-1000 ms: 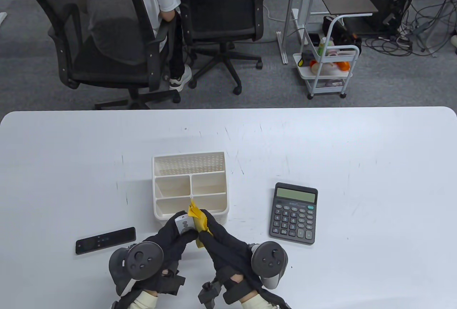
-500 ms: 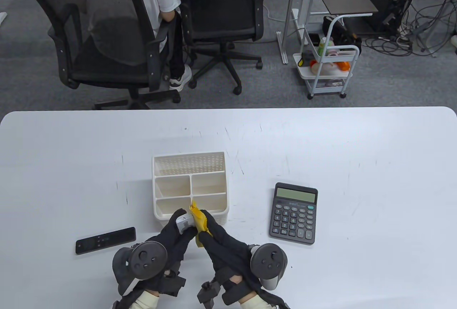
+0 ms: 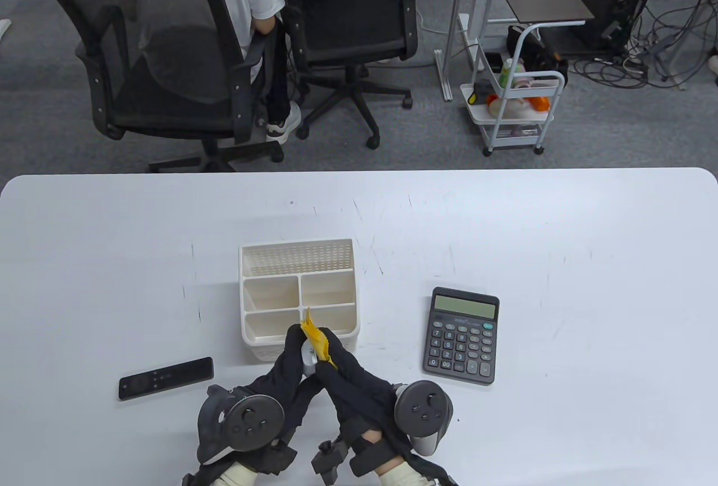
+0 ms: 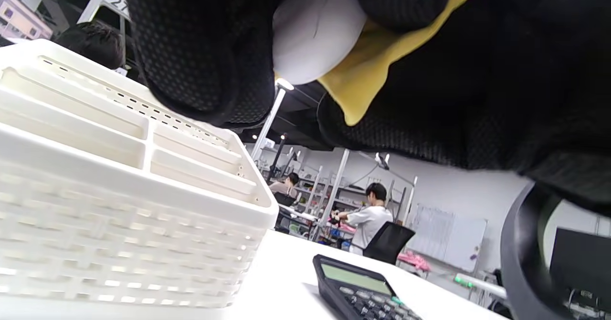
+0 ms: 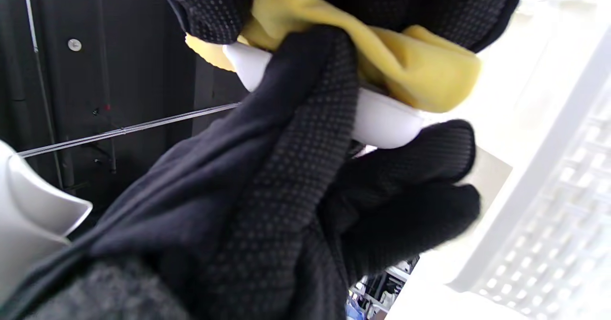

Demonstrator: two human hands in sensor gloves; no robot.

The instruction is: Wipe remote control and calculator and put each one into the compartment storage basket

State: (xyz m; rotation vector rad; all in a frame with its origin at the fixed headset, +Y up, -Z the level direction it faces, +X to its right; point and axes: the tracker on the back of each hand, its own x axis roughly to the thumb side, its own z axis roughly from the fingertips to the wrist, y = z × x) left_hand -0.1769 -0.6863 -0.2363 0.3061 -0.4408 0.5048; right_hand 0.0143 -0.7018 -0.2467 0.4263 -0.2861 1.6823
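My left hand grips a small white remote control, held on edge just in front of the white compartment basket. My right hand pinches a yellow cloth and presses it against the remote. The left wrist view shows the white remote wrapped by black fingers with the cloth beside it. In the right wrist view the cloth lies over the remote. A black remote control lies flat at the left. The dark calculator lies at the right.
The basket's compartments hold nothing; its perforated back section faces away from me. Beyond the table's far edge stand office chairs with a seated person and a white trolley.
The left hand has shifted right and turned the white remote onto its edge, hiding its buttons. The yellow cloth has moved slightly up along it. The right hand stays put.
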